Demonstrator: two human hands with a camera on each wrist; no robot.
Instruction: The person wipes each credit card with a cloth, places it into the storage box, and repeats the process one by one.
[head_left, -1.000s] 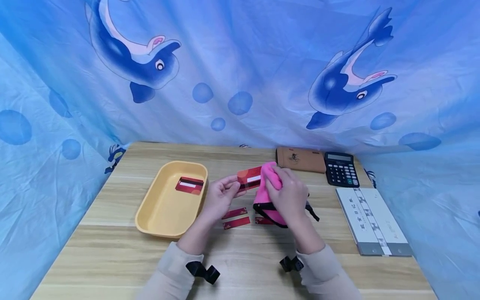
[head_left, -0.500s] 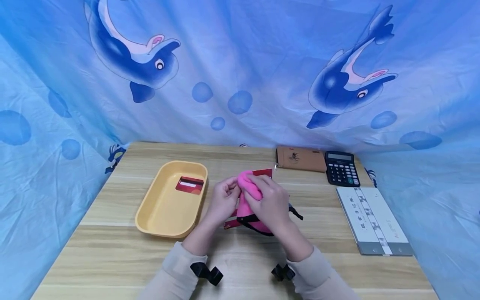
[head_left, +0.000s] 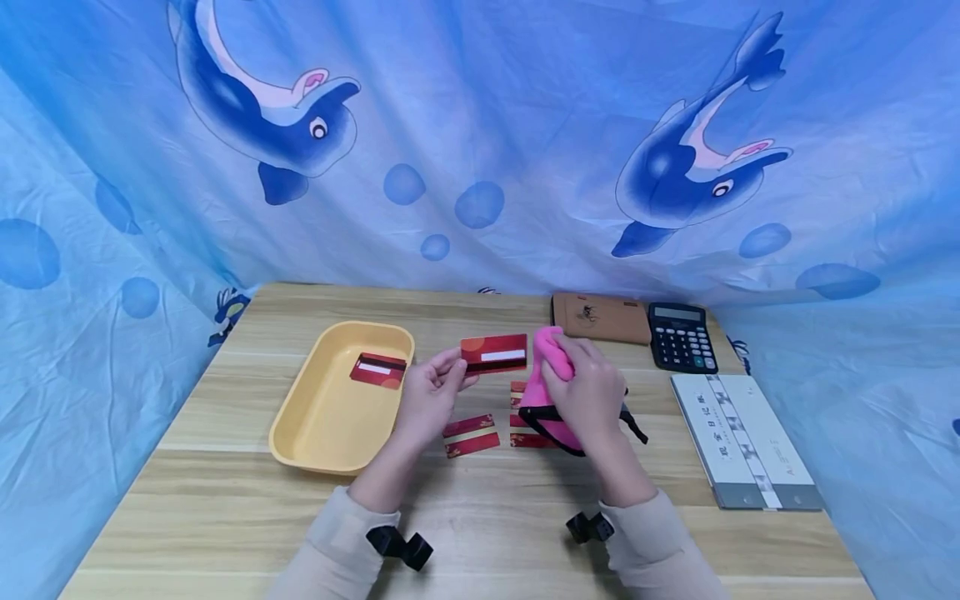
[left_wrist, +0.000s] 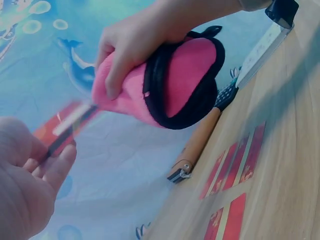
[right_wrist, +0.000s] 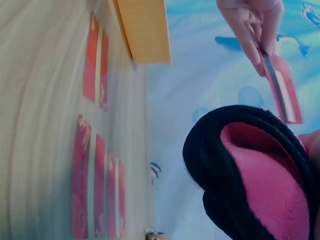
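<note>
My left hand (head_left: 427, 400) pinches one end of a red bank card (head_left: 495, 354), its black stripe and white strip facing up. My right hand (head_left: 588, 392) grips a bunched pink plush cloth (head_left: 534, 392) with black edging, just right of the card. A small gap separates cloth and card in the head view. The right wrist view shows the folded black edge and pink inner side of the cloth (right_wrist: 265, 180). On the table below lie red cards with pale bands, one card (head_left: 471, 436) nearer the left hand and others (head_left: 528, 432) partly hidden by the cloth.
A yellow tray (head_left: 288, 442) stands to the left, holding another red bank card (head_left: 378, 371). At the back right are a brown wallet (head_left: 603, 318) and a black calculator (head_left: 682, 337). A white and grey book (head_left: 746, 442) lies at the right edge. A dolphin-print curtain hangs behind.
The cloth was against the card's right end, then moved left over the card to the left fingers. Now it is back on the right, apart from the card, which stays in my left hand.
</note>
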